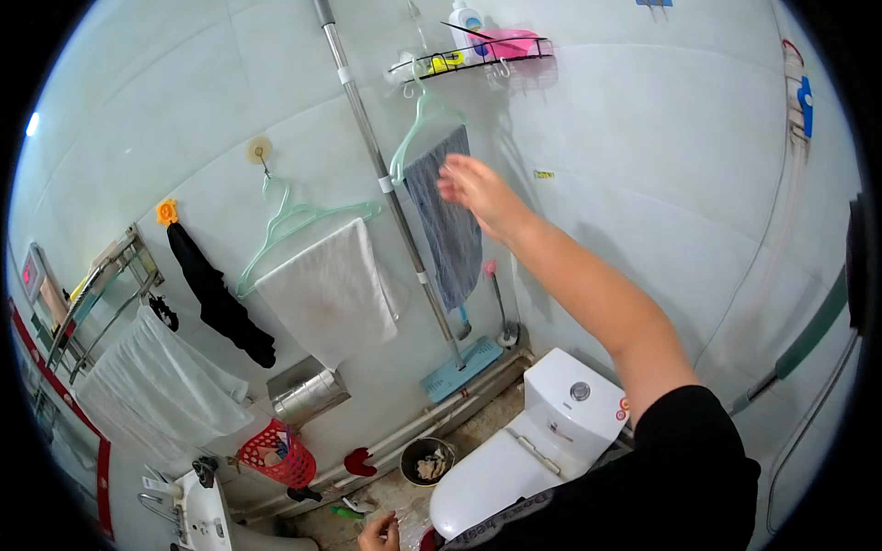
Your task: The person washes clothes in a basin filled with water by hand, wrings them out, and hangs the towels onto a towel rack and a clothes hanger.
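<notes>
My right hand (pixel 473 190) is raised on an outstretched arm in front of a grey-blue towel (pixel 443 216). Its fingers look loosely extended and slightly blurred; whether they touch the cloth I cannot tell. The towel drapes from a pale green hanger (pixel 421 124) hooked on a black wire shelf (pixel 514 57). Low at the bottom edge, my left hand (pixel 378 533) shows only in part, its fingers curled; what they hold, if anything, is hidden. A silver-handled flat mop (pixel 367 138) leans on the wall left of the towel, its blue head (pixel 462 369) down.
A white toilet (pixel 491 477) stands below my right arm, a bin (pixel 426 461) beside it. A white towel (pixel 331 289) hangs on another green hanger (pixel 299 220). Further left are a black cloth (pixel 216 298), a red basket (pixel 280 456) and a sink (pixel 204 514).
</notes>
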